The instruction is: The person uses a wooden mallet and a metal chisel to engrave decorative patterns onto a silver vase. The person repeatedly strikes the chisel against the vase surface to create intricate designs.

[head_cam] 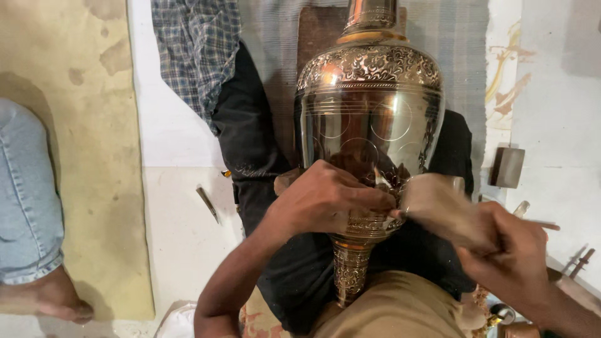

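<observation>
Your left hand (325, 197) comes in from below the brass vase (370, 131), wrist bent, palm down on its lower body, with the fingers curled together and pinching something small against the metal; what it pinches is too hidden to tell. Your right hand (510, 253) sits to the right of the vase and lower, closed in a fist around the handle of a wooden mallet (444, 206), whose blurred pale head is right beside your left fingertips at the engraved band.

The vase lies on its side across your lap, its long axis running straight away from you. The narrow engraved foot (350, 269) points toward your body and the neck (369, 15) points away, toward the top of the view. The shoulder carries a band of scrollwork, and faint circles are scribed on the polished belly below it.

Under the vase are your dark trousers (250, 144), and a checked cloth (197, 50) lies left of the vase's shoulder. The floor is pale, with a tan mat (81, 156) well left of the vase. Another person's jeans-clad leg and bare foot (44, 300) rest at that mat's edge. A thin metal tool (208, 203) lies on the floor between the mat and the vase, and a small dark block (506, 166) lies to the vase's right.
</observation>
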